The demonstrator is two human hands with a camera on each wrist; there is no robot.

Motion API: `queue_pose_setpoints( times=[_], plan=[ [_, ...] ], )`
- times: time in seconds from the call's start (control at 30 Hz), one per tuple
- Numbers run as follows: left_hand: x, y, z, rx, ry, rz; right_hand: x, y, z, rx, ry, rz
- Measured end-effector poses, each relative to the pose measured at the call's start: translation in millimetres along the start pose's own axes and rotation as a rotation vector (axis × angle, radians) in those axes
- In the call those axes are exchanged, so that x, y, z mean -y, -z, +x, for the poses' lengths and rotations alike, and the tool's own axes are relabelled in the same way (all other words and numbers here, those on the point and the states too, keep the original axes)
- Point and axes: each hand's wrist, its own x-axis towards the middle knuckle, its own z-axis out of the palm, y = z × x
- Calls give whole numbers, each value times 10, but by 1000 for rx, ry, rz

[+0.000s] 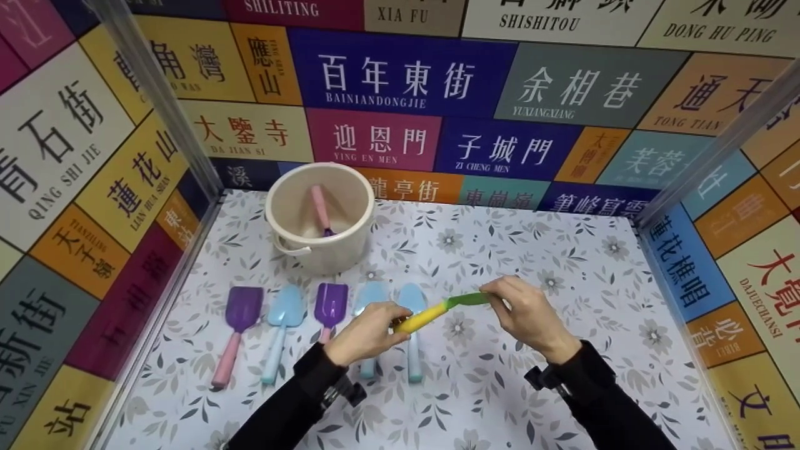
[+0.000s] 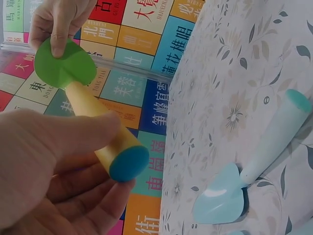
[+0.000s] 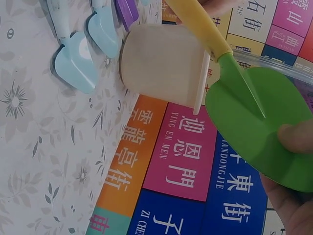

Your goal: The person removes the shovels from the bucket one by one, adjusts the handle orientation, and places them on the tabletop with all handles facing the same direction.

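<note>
A toy trowel with a green blade (image 3: 244, 107) and a yellow handle (image 1: 424, 317) is held above the table between both hands. My left hand (image 1: 369, 332) grips the handle, whose blue end cap (image 2: 129, 164) shows in the left wrist view. The blade's tip is pinched between thumb and fingers of my right hand (image 1: 528, 312). Below, a row of toy shovels lies on the table: a purple one (image 1: 244, 306) with a pink handle, a light blue trowel (image 1: 287, 306), another purple shovel (image 1: 331, 303), and two light blue trowels (image 1: 414, 356) partly hidden by the left hand.
Behind the row stands a cream bucket (image 1: 337, 253), with a pink-handled shovel (image 1: 320, 206) inside leaning on its wall. The table is covered with a floral cloth (image 1: 500, 387). Panels with printed Chinese signs (image 1: 400, 75) enclose the back and both sides.
</note>
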Motion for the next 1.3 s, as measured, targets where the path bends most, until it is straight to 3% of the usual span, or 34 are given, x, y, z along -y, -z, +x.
queue_pose_setpoints(
  times=[0.4,0.57,0.87,1.13,1.3],
  plan=[
    [-11,-67,-37,-29,-17,-1,8,16,38,30,16,-22],
    [-19,-89,-35,-36,-22,-54,11,46,78,34,14,-45],
    [-42,-97,-37,-69,26,-139,63,112,154,-40,23,-70],
    [-29,-213,-32,-228,81,-336,96,157,167,-310,-175,-7],
    [-59,-352,-16,-310,162,-486,105,38,102,-294,-342,125]
  ],
)
